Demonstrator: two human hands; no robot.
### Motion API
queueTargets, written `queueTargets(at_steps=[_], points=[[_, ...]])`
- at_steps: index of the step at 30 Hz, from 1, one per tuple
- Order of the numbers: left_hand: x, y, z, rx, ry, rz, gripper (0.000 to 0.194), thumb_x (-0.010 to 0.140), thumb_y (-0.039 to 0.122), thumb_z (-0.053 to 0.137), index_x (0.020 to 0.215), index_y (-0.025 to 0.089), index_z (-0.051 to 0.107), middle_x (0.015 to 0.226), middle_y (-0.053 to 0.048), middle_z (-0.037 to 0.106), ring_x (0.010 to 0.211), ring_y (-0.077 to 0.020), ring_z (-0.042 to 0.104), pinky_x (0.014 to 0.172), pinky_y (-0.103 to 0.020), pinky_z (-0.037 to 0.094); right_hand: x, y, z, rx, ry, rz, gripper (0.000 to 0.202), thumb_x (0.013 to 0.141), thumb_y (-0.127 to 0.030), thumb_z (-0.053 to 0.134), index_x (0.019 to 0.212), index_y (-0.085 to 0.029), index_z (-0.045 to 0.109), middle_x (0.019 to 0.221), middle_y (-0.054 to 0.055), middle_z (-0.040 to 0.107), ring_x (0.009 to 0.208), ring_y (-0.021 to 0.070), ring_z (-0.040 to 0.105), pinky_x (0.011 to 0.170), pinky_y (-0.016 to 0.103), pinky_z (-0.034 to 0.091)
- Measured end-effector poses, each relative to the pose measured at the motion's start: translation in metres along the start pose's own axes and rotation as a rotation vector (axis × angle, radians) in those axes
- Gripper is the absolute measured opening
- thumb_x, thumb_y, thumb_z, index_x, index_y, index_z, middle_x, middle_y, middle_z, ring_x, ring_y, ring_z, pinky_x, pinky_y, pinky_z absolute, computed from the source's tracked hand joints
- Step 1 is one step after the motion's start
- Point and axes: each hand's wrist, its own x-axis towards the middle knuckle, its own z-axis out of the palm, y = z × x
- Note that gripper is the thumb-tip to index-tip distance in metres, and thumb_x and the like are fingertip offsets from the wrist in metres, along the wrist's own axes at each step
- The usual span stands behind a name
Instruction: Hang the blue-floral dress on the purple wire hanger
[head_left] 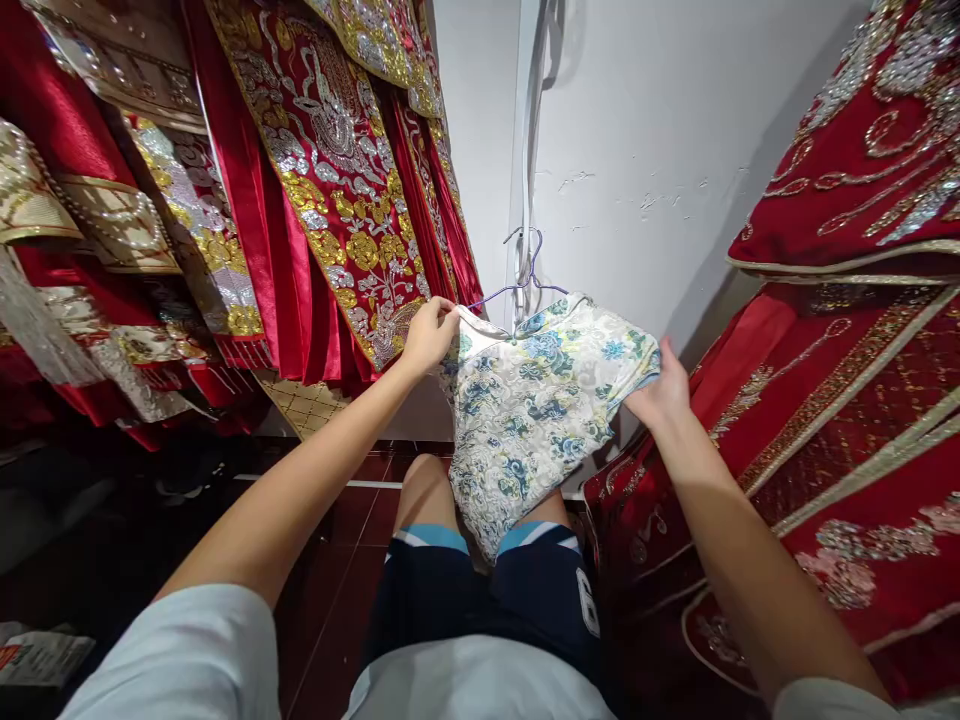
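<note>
— While both arms are stretched out, what has each hand got?

— The left hand point(429, 335) is pinched shut on the top corner of the floral dress point(536, 400), up by its shoulder. The right hand point(661, 392) is closed on the opposite edge, fingers tucked under the cloth, thumb side showing.

— So where does the dress lie from them?

— Straight between them, touching both. Its top edge runs hand to hand, and its long axis drops from there towards the person's knees, the hem hanging over the shorts point(480, 600). Neither hand is nearer; each already has its side.

— Anything at the neckline?

— A wire hanger point(525, 275), its hook sticking up just beyond the left hand, nearer that hand than the right one.

— Count them for me.

— One floral dress, one hanger, two hands. Farther out, red embroidered gowns point(330, 180) hang beyond the left hand, several, too overlapped to count. More red embroidered cloth point(847, 400) is heaped beside the right hand. A white wall point(645, 130) stands past the hanger.
</note>
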Motion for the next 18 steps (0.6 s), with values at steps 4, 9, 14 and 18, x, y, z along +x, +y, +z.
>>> queueTargets(at_steps=[4,9,14,18], points=[[0.007,0.006,-0.005,0.01,0.0,0.016,0.019,0.09,0.023,0.049,0.091,0.017,0.068,0.095,-0.008,0.073,0.089,-0.0222,0.063,0.088,-0.038,0.048,0.001,-0.01,-0.003,0.029,0.059,-0.036,0.028,0.089,-0.043,0.065,0.101,-0.019,0.069,0.096,0.008,0.076,0.106,0.0283,0.071,0.095,0.048,0.058],[0.057,0.034,-0.005,0.031,-0.015,0.105,0.018,0.088,0.025,0.056,0.094,0.016,0.071,0.101,-0.01,0.073,0.096,-0.0241,0.063,0.091,-0.039,0.047,0.002,-0.032,0.024,0.072,0.104,-0.15,0.032,0.092,-0.045,0.059,0.103,-0.017,0.07,0.111,0.011,0.073,0.116,0.0285,0.067,0.101,0.048,0.055],[0.062,0.048,0.008,0.162,-0.057,0.264,0.02,0.091,0.029,0.054,0.099,0.017,0.069,0.104,-0.012,0.069,0.101,-0.0264,0.06,0.097,-0.043,0.043,-0.082,-0.015,0.05,0.054,0.107,-0.287,0.051,0.088,-0.058,0.057,0.126,-0.024,0.066,0.132,0.008,0.065,0.136,0.0287,0.053,0.11,0.051,0.048],[0.018,0.033,0.028,0.226,-0.032,0.314,0.027,0.1,0.027,0.038,0.104,0.019,0.063,0.103,-0.01,0.068,0.103,-0.0247,0.06,0.108,-0.049,0.034,-0.152,0.019,0.044,-0.025,-0.209,-0.07,0.084,0.059,-0.067,0.078,0.13,-0.025,0.065,0.136,0.013,0.063,0.138,0.0377,0.049,0.114,0.055,0.041]])
